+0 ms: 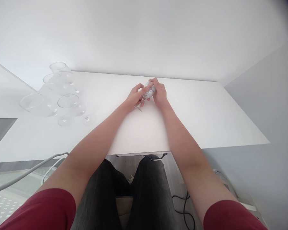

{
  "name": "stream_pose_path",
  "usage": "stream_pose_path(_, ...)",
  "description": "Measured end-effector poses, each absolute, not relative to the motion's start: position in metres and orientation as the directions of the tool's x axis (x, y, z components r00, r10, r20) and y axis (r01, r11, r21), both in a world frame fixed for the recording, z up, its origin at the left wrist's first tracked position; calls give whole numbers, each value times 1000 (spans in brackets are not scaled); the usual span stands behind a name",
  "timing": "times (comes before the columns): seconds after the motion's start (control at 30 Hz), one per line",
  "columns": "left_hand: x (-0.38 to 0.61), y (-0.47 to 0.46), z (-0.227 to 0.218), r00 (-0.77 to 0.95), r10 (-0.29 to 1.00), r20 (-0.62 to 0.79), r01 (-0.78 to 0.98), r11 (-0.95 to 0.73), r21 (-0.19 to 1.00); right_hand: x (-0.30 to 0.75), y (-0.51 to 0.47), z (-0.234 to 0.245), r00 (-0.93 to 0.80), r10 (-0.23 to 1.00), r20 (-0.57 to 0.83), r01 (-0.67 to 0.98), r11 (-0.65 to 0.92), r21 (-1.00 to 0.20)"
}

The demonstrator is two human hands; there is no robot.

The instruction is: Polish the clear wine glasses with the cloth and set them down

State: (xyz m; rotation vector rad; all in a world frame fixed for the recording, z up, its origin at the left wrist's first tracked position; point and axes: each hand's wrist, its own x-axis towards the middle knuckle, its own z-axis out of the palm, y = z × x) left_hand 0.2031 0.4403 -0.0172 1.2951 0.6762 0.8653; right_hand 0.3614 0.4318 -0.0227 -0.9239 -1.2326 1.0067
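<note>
Over the far middle of the white table [139,131], both of my hands are closed around one small stemmed glass [149,93]. The glass is tilted, its stem and foot pointing down to the left. My left hand [133,96] grips it near the lower bowl and stem. At the rim end, the fingers of my right hand [160,93] wrap over the bowl. Something whitish and mottled shows at the bowl; whether it is inside or a reflection I cannot tell. Fingers hide part of the rim.
Several clear stemmed glasses stand to the left, among them a wide glass [68,101] and another at the far left [35,103]. A grey-white cable [26,177] crosses the lower left. A black cable [183,212] lies on the floor. Walls border the table's back and right.
</note>
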Motion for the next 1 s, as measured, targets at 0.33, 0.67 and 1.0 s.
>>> stream_pose_path(0.33,201,453,-18,530,845,-70,-307,268,913,359,436,-23,86,932,353,-110,361,-926)
stream_pose_path(0.67,200,444,-6,451,892,15,-447,212,869,367,446,-30,274,881,385,4,399,-917)
stream_pose_path(1.0,196,430,11,478,878,26,-432,209,877,368,449,-38,378,839,391,-30,433,-901)
